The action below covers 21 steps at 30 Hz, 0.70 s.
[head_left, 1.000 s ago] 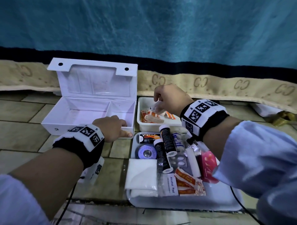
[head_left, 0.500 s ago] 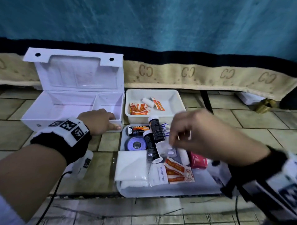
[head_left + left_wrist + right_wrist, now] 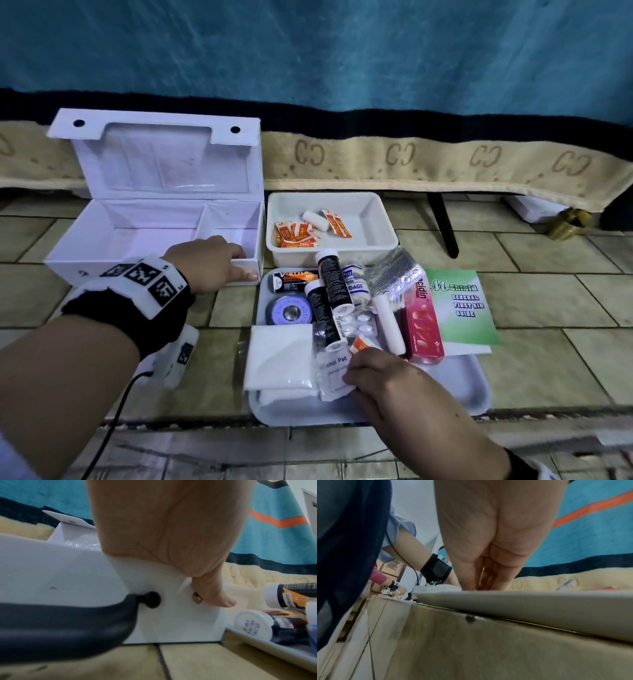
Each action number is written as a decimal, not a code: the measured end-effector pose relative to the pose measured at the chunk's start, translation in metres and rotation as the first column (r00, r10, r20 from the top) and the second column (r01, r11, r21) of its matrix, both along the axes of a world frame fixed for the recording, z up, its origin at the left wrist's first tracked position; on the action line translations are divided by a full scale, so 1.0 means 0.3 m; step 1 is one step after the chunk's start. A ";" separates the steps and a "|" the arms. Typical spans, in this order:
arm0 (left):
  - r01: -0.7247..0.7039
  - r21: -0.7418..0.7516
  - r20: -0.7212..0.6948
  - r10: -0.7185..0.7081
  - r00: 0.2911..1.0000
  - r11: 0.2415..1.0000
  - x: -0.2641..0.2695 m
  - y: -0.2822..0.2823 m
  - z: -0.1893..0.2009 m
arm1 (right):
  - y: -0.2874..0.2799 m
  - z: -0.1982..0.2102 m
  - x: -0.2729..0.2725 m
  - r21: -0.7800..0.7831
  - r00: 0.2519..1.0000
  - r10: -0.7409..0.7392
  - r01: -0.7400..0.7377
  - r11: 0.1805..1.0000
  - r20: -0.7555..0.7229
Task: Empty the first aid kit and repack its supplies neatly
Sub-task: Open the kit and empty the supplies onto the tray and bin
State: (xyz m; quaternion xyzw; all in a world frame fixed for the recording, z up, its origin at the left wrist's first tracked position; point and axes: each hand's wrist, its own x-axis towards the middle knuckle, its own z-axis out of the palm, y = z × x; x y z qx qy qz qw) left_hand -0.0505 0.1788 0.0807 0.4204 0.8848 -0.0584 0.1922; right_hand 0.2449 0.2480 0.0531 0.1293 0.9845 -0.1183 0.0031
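Note:
The white first aid kit box [image 3: 113, 240] stands open on the left with its lid up and both compartments bare. My left hand [image 3: 239, 262] grips its front wall at the right compartment, fingers curled over the rim and thumb [image 3: 217, 596] outside. My right hand [image 3: 352, 373] is down in the large white tray [image 3: 459, 380]. It pinches orange sachets [image 3: 359, 344] beside the alcohol pad [image 3: 330, 373]. In the right wrist view the tray rim [image 3: 522, 601] hides the fingertips. A small white tray [image 3: 370, 219] behind holds more orange sachets [image 3: 296, 234] and a gauze roll [image 3: 315, 219].
The large tray also carries two black tubes [image 3: 334, 281], a tape roll [image 3: 289, 311], a white gauze pad [image 3: 279, 359], a pink box [image 3: 423, 322], a blister pack [image 3: 358, 323] and a green first aid guide [image 3: 459, 305]. The tiled ledge drops off just in front of it. Another person's hand [image 3: 397, 589] works far left.
My right hand left the small tray at the back and came down onto the orange sachets at the near side of the large tray. The left hand stayed on the box.

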 end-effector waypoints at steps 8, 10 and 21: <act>-0.008 0.000 0.004 0.008 1.000 1.000 0.003 -0.003 0.002 | 0.051 0.048 -0.048 0.063 1.000 -0.024 0.023 0.998 0.003; -0.009 0.000 0.008 0.009 1.000 1.000 0.004 -0.003 0.002 | 0.097 0.145 -0.078 -0.016 0.977 -0.184 0.183 0.983 -0.104; 0.005 -0.014 0.018 -0.005 1.000 1.000 0.007 -0.005 0.016 | 0.401 0.292 -0.557 0.162 0.942 -0.145 0.099 0.982 0.301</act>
